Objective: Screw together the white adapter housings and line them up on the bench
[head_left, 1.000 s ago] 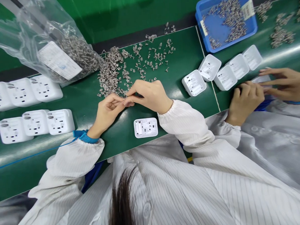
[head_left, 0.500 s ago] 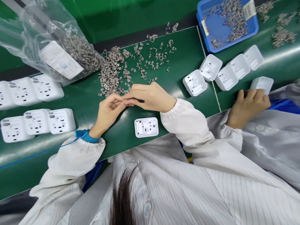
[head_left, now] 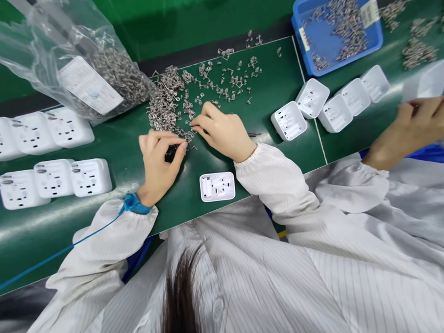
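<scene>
My left hand is at the near edge of a pile of small metal torsion springs, thumb and forefinger pinched together. Just beside it, my right hand reaches in from the right, its thumb and forefinger also closed at the springs. Whatever is between the fingertips of either hand is too small to make out. A white plastic housing lies open side up in front of me, its inner slots showing. Close to my right wrist lies a thin dark rod, partly hidden.
White socket units stand in two rows at left. Behind them leans a clear bag of springs. Several white housings and a blue tray of metal parts are at right. A co-worker's hand is near another housing.
My hands, touching before, have moved apart, with the right one farther up at the springs. The thin rod now shows by my right wrist. The co-worker's hand and a housing have shifted right.
</scene>
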Motion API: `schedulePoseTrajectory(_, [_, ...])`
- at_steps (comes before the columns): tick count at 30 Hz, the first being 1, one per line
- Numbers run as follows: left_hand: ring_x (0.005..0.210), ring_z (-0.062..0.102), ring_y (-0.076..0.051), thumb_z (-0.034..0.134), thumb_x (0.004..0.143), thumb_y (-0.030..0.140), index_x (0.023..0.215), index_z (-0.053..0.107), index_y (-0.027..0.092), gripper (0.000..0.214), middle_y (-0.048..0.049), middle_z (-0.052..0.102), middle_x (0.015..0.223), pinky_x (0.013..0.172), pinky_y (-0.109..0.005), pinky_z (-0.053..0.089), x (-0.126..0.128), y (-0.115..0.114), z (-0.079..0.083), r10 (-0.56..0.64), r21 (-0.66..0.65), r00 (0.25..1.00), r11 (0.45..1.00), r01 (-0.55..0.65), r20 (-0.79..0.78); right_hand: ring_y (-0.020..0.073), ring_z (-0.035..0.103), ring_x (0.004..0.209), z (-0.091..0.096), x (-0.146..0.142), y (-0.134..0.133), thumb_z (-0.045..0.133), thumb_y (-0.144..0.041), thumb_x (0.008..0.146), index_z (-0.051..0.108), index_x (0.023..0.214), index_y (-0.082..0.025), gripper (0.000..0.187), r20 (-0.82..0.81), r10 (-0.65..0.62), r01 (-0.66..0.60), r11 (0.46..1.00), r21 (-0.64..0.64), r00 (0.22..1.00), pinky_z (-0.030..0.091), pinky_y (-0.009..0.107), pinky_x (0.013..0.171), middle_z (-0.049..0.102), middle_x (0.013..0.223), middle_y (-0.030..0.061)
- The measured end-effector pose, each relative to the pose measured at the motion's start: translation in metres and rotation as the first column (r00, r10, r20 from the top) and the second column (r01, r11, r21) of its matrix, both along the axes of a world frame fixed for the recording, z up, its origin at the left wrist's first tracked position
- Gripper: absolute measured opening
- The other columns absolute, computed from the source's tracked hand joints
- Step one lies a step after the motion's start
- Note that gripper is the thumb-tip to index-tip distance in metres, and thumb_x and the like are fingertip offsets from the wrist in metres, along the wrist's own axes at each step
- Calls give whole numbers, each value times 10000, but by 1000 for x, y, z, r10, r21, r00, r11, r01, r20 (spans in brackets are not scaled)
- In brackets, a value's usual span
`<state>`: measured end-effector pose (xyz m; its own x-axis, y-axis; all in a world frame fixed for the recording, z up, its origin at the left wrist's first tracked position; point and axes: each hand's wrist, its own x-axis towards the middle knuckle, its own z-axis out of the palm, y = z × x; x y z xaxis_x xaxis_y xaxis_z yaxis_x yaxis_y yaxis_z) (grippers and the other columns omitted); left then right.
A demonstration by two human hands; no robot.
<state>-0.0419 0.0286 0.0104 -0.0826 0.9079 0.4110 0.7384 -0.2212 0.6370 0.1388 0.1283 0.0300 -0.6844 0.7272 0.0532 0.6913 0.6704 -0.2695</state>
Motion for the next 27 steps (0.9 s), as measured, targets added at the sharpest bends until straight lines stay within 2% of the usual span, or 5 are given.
schedulePoseTrajectory(4, [1241, 489, -308, 634, 949, 352, 1147, 704, 296, 218, -89, 577, 1290, 1072, -531, 351, 2, -1, 3, 93, -81, 992, 992, -100, -87, 122, 563, 792, 1, -4, -2, 358, -282, 1059, 617, 1139, -151, 301, 40, 21, -19, 999, -27, 999, 356, 259, 639, 571, 1190, 105])
schedulePoseTrajectory(10, [1402, 337, -343, 633, 937, 368, 1198, 665, 298, 272, -107, 423, 1453, 1187, -564, 235, 4, -1, 2, 103, -162, 991, 980, -116, -88, 171, 585, 922, 2, 10, 11, 260, -311, 1075, 572, 1182, -138, 372, -114, -235, 235, 972, -13, 965, 437, 282, 737, 526, 1212, 130])
schedulePoseTrajectory(16, [1473, 253, -329, 630, 936, 358, 1170, 662, 280, 249, -114, 384, 1472, 1229, -544, 177, 2, 0, -1, 78, -175, 993, 980, -93, -93, 166, 582, 901, 0, 2, 1, 454, -365, 1039, 641, 1160, -172, 295, -70, -6, 0, 996, -86, 998, 427, 278, 724, 561, 1186, 100])
schedulePoseTrajectory(20, [1475, 246, -346, 625, 931, 354, 1147, 664, 273, 234, -111, 391, 1471, 1215, -568, 181, 1, 1, -3, 64, -200, 992, 976, -85, -111, 146, 577, 822, 1, -3, -3, 442, -311, 1044, 647, 1122, -140, 278, 33, -27, 31, 993, -114, 999, 375, 273, 661, 577, 1196, 110])
schedulePoseTrajectory(27, [1468, 269, -323, 623, 928, 317, 1129, 672, 269, 212, -110, 415, 1453, 1211, -563, 213, 1, 1, -4, 57, -197, 989, 977, -83, -134, 169, 592, 906, 2, 2, -1, 486, -306, 1027, 627, 1162, -157, 245, -23, -18, 15, 992, -127, 1000, 385, 266, 682, 565, 1216, 106])
